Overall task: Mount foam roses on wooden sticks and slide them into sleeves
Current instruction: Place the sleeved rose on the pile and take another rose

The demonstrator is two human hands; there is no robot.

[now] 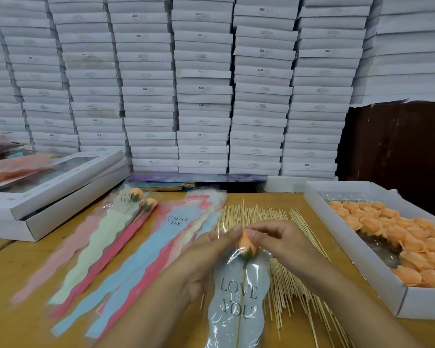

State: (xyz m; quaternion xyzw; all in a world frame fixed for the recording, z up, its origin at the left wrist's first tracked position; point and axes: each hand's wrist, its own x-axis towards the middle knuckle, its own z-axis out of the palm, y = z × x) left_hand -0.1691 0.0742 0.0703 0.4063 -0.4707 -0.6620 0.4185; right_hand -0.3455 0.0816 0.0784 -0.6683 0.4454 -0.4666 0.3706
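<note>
Two hands at work, left hand [211,257] and right hand [274,238] pinching sleeve [239,297] mouth around orange rose [246,243]

Orange foam rose [246,243] on wooden stick [242,285], inside clear grey "LOVE YOU" sleeve [239,307]. Loose sticks [259,214] fanned on table; empty pastel sleeves [126,249] left; boxed roses [397,232] right.

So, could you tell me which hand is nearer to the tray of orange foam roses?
Right. The right hand is nearer the tray, pinching the sleeved rose; the left hand sits farther left.
</note>
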